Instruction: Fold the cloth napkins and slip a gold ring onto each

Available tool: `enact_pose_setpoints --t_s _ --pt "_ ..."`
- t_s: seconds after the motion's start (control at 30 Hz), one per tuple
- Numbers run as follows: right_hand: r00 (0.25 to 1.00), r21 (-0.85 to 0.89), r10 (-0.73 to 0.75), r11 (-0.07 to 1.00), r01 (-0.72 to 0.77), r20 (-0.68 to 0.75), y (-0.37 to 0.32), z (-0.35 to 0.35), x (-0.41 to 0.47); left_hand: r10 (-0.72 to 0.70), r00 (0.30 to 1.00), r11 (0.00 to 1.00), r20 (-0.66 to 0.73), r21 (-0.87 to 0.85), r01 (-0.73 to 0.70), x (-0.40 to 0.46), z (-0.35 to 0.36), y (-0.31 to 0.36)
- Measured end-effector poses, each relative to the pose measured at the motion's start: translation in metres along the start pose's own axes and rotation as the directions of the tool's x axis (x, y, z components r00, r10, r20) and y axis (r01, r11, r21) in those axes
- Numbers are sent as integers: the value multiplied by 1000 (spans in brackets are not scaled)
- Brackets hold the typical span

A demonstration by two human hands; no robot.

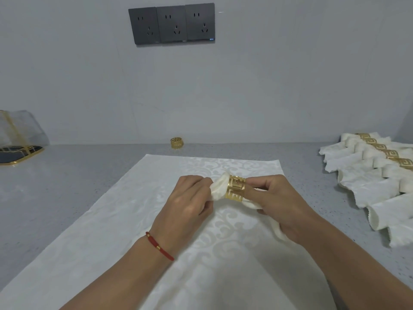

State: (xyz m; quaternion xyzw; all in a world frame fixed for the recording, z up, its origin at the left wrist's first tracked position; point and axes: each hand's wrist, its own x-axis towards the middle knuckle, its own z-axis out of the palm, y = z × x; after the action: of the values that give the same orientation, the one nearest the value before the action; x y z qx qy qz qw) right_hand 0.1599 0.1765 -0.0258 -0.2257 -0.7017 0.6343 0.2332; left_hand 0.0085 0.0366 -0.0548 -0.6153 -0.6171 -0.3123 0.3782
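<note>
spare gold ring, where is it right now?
Head view: the spare gold ring sits alone on the grey counter at the foot of the wall, just beyond the far edge of the white cloth, below the wall sockets.

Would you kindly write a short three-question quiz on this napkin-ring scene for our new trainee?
1. True or false: the spare gold ring lies by the wall, beyond the spread cloth.
2. Which hand steadies the gold ring on the rolled napkin?
A. left hand
B. right hand
3. On which side of the counter do the finished napkins lie?

Key: 1 true; 2 B; 3 the right side.
</note>
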Motion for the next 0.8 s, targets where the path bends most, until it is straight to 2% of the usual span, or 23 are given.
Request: enact_pose_setpoints --t_s 0.23,0.4,0.47,0.57,0.63,0.7,0.8 --pt "994 -3 105 995 -105 39 1 -5 2 25 999 1000 22 -6 -25 1 0 -1" --pt "999 1 46 999 -46 13 -1 1 1 7 1000 999 15 -37 -7 0 -2 -7" --pt "1000 28 21 999 -21 -3 -2 2 1 -39 999 996 38 -79 42 0 -2 -7" --pt "999 27 1 1000 0 -37 2 3 3 -187 969 963 161 -166 213 -3 2 -8" --pt "994 -77 -61 996 54 -95 5 2 8 -277 931 917 236 -223 330 -1 1 -8" --pt "978 -263 -167 956 131 -121 6 1 9 -275 918 892 286 -279 355 5 -4 -5" --pt "962 -397 -268 889 226 -51 5 7 5 -297 864 814 406 -365 452 13 -8 2"
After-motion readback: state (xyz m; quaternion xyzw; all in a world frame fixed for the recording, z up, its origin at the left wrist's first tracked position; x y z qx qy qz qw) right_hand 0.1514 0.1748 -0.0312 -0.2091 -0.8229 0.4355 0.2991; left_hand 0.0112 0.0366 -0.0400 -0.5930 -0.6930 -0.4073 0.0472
